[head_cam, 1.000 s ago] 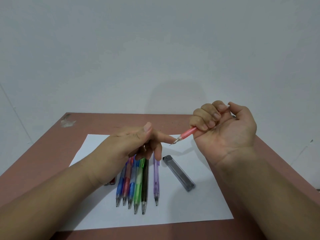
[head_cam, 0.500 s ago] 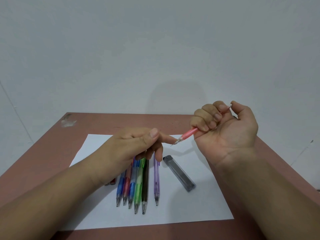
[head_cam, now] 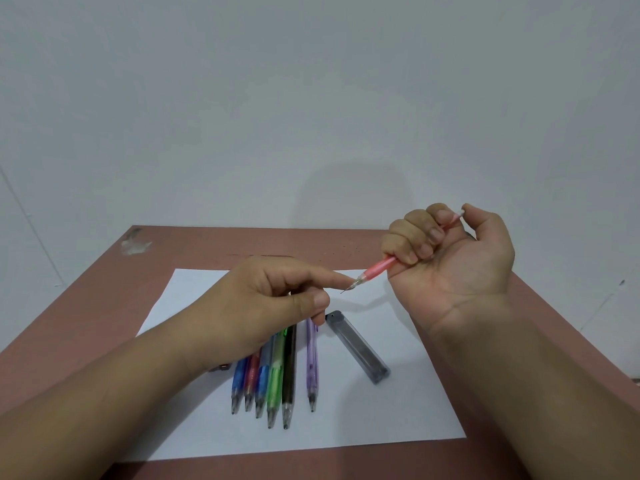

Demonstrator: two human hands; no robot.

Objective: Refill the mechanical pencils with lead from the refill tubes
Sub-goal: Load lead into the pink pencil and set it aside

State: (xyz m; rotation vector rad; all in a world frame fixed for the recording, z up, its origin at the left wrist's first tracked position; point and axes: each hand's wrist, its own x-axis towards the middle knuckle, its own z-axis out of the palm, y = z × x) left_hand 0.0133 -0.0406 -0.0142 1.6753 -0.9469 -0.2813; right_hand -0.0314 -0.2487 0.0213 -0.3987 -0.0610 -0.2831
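My right hand [head_cam: 460, 268] grips a pink mechanical pencil [head_cam: 375, 270] in a fist above the paper, tip pointing down-left, thumb near the cap end. A short piece of lead sticks out of the tip. My left hand [head_cam: 256, 306] stretches its index finger to the pencil tip and touches it; its other fingers are curled with the thumb against them. A grey lead refill tube [head_cam: 358, 346] lies on the paper below the pencil. Several coloured pencils [head_cam: 273, 382] lie side by side under my left hand, with a purple pencil [head_cam: 311, 368] slightly apart.
A white sheet of paper [head_cam: 381, 420] covers the middle of the reddish-brown table [head_cam: 86, 306], which stands against a plain wall. A small red object [head_cam: 223, 367] peeks out beneath my left wrist. A worn patch [head_cam: 135, 242] marks the table's far left corner.
My left thumb has come down from upright to lie against the curled fingers. The right hand shifted slightly right and up; more lead shows at the tip.
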